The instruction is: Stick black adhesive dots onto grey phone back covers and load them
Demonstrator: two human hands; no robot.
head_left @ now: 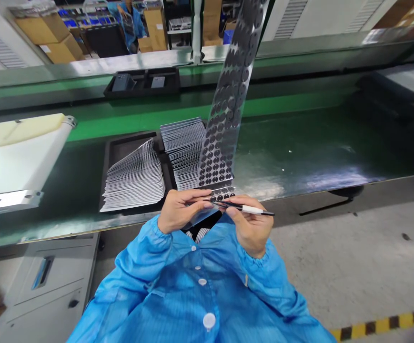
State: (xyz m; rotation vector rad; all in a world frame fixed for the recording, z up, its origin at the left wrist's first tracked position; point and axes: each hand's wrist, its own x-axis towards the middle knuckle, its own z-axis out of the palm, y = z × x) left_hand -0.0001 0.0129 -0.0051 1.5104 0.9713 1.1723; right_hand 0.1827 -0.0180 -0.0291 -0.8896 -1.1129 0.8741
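Note:
My right hand point(251, 226) grips black tweezers point(253, 209) with a white band, their thin tip pointing left toward my left hand. Pinched closed, my left hand point(181, 209) holds something thin, seen edge-on and mostly hidden by the fingers. Between and beyond both hands runs a long clear film strip point(223, 119) carrying rows of round black stickers; its near end reaches my fingers. Behind my left hand, a black tray point(116, 150) bears a fanned stack of thin silvery plates point(135, 183). A second stack of plates point(183, 147) lies beside it, partly behind the film.
A green-topped bench point(299, 147) spans the view. At left stands a white machine part point(17, 157) with a pale yellow top. Farther back is a black divided tray point(142, 82) with small grey items. A grey cabinet point(55, 281) is below; another person point(128, 24) is in the background.

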